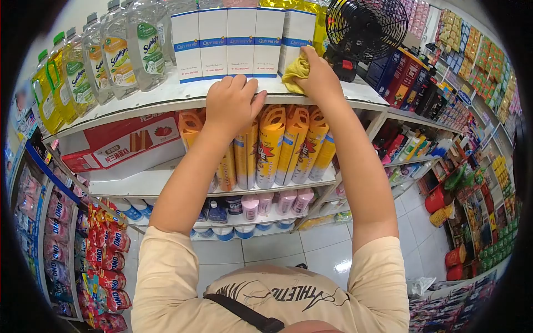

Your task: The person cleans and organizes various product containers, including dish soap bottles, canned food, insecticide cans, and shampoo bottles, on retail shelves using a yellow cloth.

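Observation:
My right hand (322, 77) is closed around a crumpled yellow cloth (296, 73), which touches the shelf top beside the rightmost white box (298, 33). That box stands slightly turned, at the end of a row of white and blue boxes (227, 44). Over the front edge of the white shelf (166, 93) rests my left hand (233, 105), its thumb apart and nothing held in it. Its fingertips are partly hidden, close to the bases of the middle boxes.
Clear Sunlight bottles (116, 55) line the top shelf at left. A black fan (366, 28) stands at right, near dark boxes (408, 77). Yellow spray cans (272, 147) and a red carton (119, 144) fill the shelf below. Red detergent bags (111, 261) hang at lower left.

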Demonstrator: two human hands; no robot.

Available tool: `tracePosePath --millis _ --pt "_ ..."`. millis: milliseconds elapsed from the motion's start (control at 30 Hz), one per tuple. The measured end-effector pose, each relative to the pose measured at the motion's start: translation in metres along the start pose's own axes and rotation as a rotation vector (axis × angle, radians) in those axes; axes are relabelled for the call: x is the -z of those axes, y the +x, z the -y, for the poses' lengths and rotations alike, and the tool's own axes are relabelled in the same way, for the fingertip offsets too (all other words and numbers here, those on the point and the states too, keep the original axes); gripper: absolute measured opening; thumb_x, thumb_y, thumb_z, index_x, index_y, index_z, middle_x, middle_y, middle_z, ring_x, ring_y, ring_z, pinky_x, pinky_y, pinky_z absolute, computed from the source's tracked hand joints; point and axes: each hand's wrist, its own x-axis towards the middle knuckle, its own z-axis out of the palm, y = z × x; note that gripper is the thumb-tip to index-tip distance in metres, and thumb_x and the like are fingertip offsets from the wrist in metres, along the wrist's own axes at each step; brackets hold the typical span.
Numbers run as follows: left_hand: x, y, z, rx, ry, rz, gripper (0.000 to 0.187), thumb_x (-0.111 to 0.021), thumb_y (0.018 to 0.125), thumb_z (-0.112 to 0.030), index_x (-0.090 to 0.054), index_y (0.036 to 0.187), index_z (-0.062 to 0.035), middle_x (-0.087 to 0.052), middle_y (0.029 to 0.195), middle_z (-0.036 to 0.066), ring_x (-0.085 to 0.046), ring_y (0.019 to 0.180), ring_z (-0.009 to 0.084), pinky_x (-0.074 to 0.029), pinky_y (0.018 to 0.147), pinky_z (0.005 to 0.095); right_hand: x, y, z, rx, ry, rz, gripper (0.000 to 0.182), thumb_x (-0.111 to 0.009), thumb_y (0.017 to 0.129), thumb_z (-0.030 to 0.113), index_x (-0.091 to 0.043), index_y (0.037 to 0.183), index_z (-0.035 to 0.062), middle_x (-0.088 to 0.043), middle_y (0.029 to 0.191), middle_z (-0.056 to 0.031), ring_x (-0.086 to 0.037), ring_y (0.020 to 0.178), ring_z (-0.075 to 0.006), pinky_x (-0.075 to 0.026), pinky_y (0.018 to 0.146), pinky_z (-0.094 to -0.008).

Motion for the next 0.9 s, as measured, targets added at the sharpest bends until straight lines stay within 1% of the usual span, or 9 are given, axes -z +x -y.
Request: tracePosePath --millis 233,333,433,533,633,667,767,800,900 --pt "-0.003 -0.001 0.001 -0.002 -0.01 -0.031 0.02 -0.062 0.073 -0.03 -0.058 0.072 -0.0102 -0.053 0.069 0.003 -0.053 0.068 0.021 -0.041 0.057 0.0347 -0.007 0.007 -0.017 0.084 0.132 0.026 0.046 -0.064 0.068 0.013 -0.053 0.113 0.0044 -0.054 0.111 -0.0181 -0.052 0.103 -0.0322 -0.041 0.088 -0.0363" --pt "-0.003 -0.001 0.001 -0.006 -0.003 -0.038 0.02 -0.062 0.073 -0.03 -0.058 0.072 -0.0101 -0.053 0.069 0.003 -0.053 0.068 0.021 -0.041 0.058 0.0348 -0.001 0.003 -0.017 0.069 0.124 0.042 0.043 -0.061 0.069 0.021 -0.057 0.109 0.0044 -0.054 0.11 -0.0182 -0.053 0.1 -0.0319 -0.042 0.087 -0.0355" --pt "-0.004 -0.001 0.0 -0.009 0.002 -0.039 0.02 -0.062 0.073 -0.03 -0.058 0.071 -0.01 -0.053 0.069 0.003 -0.053 0.068 0.021 -0.041 0.058 0.0347 0.0 0.004 -0.027 0.135 0.16 0.031 0.036 -0.058 0.071 0.026 -0.062 0.095 0.0001 -0.055 0.108 -0.0183 -0.054 0.095 -0.029 -0.043 0.082 -0.0335" --pt "-0.003 -0.001 0.0 -0.014 0.006 -0.045 0.02 -0.062 0.072 -0.029 -0.058 0.07 -0.01 -0.053 0.068 0.003 -0.053 0.067 0.0208 -0.041 0.057 0.0345 -0.005 0.014 -0.048 0.011 0.618 0.096 0.032 -0.053 0.079 0.024 -0.06 0.098 -0.0009 -0.06 0.096 -0.0122 -0.058 0.084 -0.0198 -0.045 0.077 -0.0281" --pt "-0.003 0.0 0.0 -0.017 0.008 -0.047 0.019 -0.063 0.072 -0.029 -0.058 0.069 -0.0102 -0.053 0.067 0.003 -0.053 0.066 0.0208 -0.041 0.057 0.0342 0.008 0.014 -0.049 -0.345 0.872 0.328 0.031 -0.049 0.082 0.025 -0.061 0.094 -0.0015 -0.06 0.093 -0.0086 -0.058 0.081 -0.0139 -0.045 0.073 -0.025" --pt "-0.004 -0.001 0.0 -0.018 0.005 -0.052 0.019 -0.063 0.072 -0.028 -0.058 0.069 -0.0103 -0.053 0.067 0.003 -0.053 0.066 0.0207 -0.041 0.056 0.0341 0.008 0.015 -0.046 -0.365 0.757 0.325 0.031 -0.05 0.081 0.025 -0.063 0.097 0.0005 -0.06 0.095 -0.0117 -0.058 0.085 -0.0187 -0.045 0.077 -0.0276" --pt "-0.004 0.0 0.0 -0.017 0.009 -0.049 0.019 -0.063 0.072 -0.028 -0.058 0.069 -0.0105 -0.053 0.067 0.002 -0.053 0.065 0.0207 -0.041 0.056 0.0341 0.004 0.009 -0.031 0.1 0.31 0.154 0.032 -0.052 0.079 0.026 -0.064 0.101 0.0056 -0.06 0.097 -0.0143 -0.057 0.091 -0.0241 -0.043 0.083 -0.0309" --pt "-0.004 0.0 0.0 -0.016 0.011 -0.044 0.019 -0.063 0.072 -0.028 -0.058 0.069 -0.0106 -0.053 0.067 0.002 -0.053 0.065 0.0208 -0.041 0.056 0.0341 0.007 0.008 -0.027 0.116 0.238 0.19 0.033 -0.053 0.077 0.028 -0.064 0.105 0.0124 -0.056 0.104 -0.0171 -0.053 0.098 -0.0288 -0.04 0.088 -0.0333" --pt "-0.004 0.0 -0.001 -0.011 0.012 -0.046 0.019 -0.063 0.072 -0.028 -0.058 0.069 -0.0107 -0.053 0.067 0.002 -0.053 0.065 0.0208 -0.041 0.056 0.0342 0.003 0.006 -0.023 0.093 0.156 0.166 0.036 -0.054 0.077 0.029 -0.063 0.109 0.0146 -0.053 0.109 -0.0171 -0.051 0.104 -0.0296 -0.038 0.091 -0.0327"
